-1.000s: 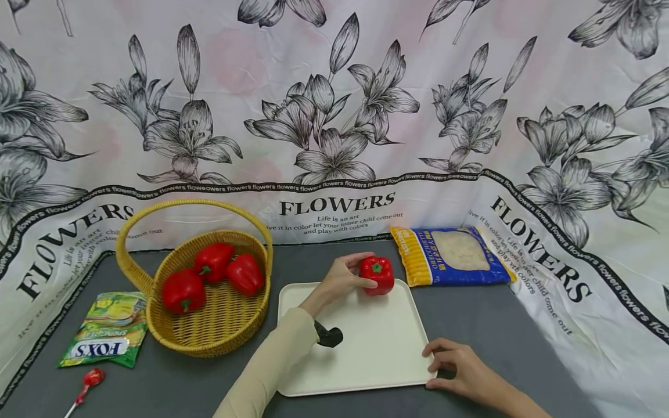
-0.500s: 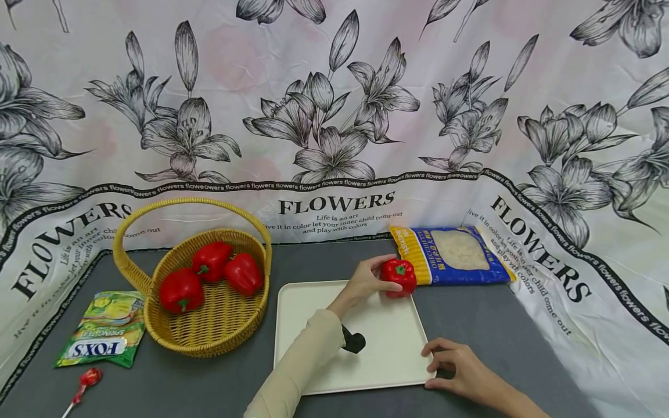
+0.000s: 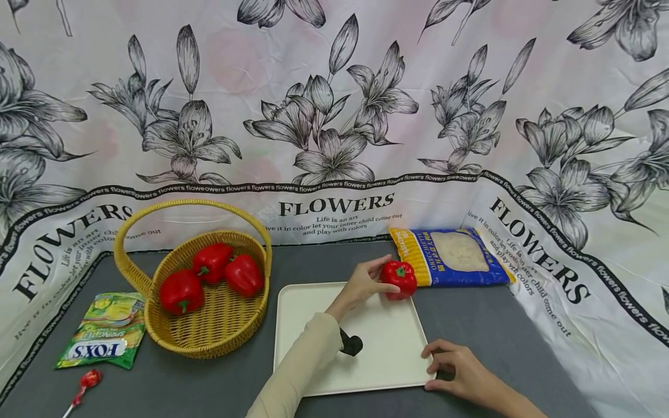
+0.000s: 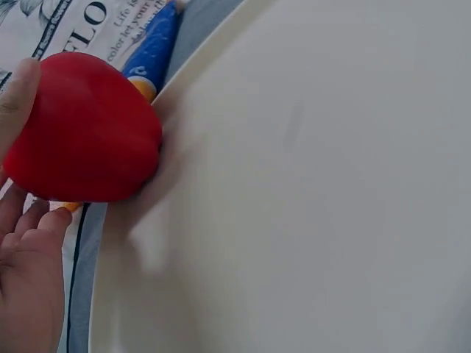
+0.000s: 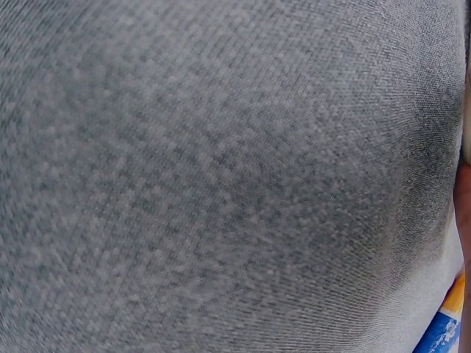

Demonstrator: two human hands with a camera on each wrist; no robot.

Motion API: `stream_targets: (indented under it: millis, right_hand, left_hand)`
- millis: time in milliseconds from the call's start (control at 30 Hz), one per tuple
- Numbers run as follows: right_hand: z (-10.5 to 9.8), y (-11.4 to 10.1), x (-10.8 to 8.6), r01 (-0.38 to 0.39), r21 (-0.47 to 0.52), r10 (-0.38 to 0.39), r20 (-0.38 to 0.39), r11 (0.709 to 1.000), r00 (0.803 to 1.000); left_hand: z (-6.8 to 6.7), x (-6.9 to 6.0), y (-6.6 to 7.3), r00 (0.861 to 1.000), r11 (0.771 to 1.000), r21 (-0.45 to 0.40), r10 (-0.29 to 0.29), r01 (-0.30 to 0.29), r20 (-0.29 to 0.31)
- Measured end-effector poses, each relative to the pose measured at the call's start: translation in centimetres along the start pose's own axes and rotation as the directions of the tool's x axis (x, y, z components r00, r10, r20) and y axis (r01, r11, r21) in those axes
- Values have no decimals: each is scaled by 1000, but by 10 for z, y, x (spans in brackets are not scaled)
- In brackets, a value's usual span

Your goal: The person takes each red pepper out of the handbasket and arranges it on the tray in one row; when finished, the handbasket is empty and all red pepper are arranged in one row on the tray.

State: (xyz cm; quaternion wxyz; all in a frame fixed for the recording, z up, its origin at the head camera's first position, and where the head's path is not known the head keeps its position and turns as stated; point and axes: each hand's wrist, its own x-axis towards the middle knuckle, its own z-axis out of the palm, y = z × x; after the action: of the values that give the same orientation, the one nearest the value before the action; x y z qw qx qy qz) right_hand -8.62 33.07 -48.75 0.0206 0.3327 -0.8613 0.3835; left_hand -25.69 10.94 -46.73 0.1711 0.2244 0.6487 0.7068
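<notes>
Closest in, toward the near left corner of the grey tabletop (image 3: 496,325), lies a lollipop (image 3: 90,379), its stick running out of view. The right hand (image 3: 460,368) is bent at the near right corner of the cream tray (image 3: 387,351), with fingertips and thumb gripping the rim; its own wrist view shows mostly grey cloth, so how firm that hold is I cannot tell. Along the tabletop's left edge lies a candy bag (image 3: 101,331), just beside a yellow basket (image 3: 209,348) that holds three more red peppers (image 3: 182,290). Farther in, the left hand (image 3: 362,285) reaches across the tray, thumb and fingers parted to the width of a single red pepper (image 3: 403,281) and curved about its left side. That pepper is upright, green stem up, right at the tray's far right corner; whether it rests on the rim or is held slightly above, I cannot tell. Being so close to the corner, it could tip outward if let go over the raised rim, and a push from the fingers might roll it against the pasta bag (image 3: 452,255) just beyond. A tug by the right hand could also skew the tray beneath it. Behind everything, a flowered curtain (image 3: 334,116) borders the tabletop's far edge.
</notes>
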Motion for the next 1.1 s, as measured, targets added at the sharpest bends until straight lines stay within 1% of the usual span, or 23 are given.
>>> stream_targets:
  millis: [100, 167, 200, 267, 367, 433, 533, 600, 767, 900, 1000, 1067, 1100]
  right_hand:
    - [0, 0, 2, -3, -7, 3, 2, 1000, 1000]
    - [0, 0, 3, -2, -12, 2, 4, 1000, 1000]
    - [0, 0, 4, 0, -13, 0, 5, 1000, 1000]
    - [0, 0, 5, 8, -16, -8, 7, 1000, 1000]
    - [1, 1, 6, 37, -26, -37, 1, 999, 999]
    - [0, 2, 7, 55, -29, -55, -2, 998, 998]
    - [0, 3, 8, 70, -34, -70, -1, 997, 998]
    - [0, 3, 7, 58, -30, -58, 9, 998, 998]
    - [-1, 3, 7, 36, -28, -35, 24, 999, 999]
    - [0, 1, 9, 46, -31, -45, 26, 998, 999]
    - [0, 1, 8, 49, -33, -48, 30, 998, 998]
    - [-1, 1, 6, 41, -39, -40, 32, 998, 999]
    - [-1, 0, 6, 32, -42, -31, 34, 999, 999]
  left_hand:
    - [-5, -3, 2, 1000, 1000, 0, 15, -15, -14]
    - [-10, -8, 5, 999, 1000, 11, 11, -10, -40]
    - [-13, -11, 7, 999, 1000, 18, 9, -8, -52]
    - [-20, -19, 14, 997, 1000, 7, -6, 7, -74]
    - [-33, -32, 27, 995, 999, -44, -32, 28, -97]
    - [-43, -42, 36, 994, 996, -83, -46, 38, -100]
    - [-59, -60, 49, 992, 993, -105, -61, 50, -108]
    - [-70, -74, 57, 992, 993, -102, -65, 54, -106]
    - [-100, -111, 75, 987, 994, -89, -77, 65, -139]
    - [-127, -142, 88, 978, 995, -73, -86, 74, -188]
    - [-147, -162, 96, 966, 996, -60, -82, 69, -245]
    - [-160, -173, 100, 948, 995, -69, -93, 75, -304]
    - [-166, -177, 101, 935, 993, -80, -105, 83, -337]
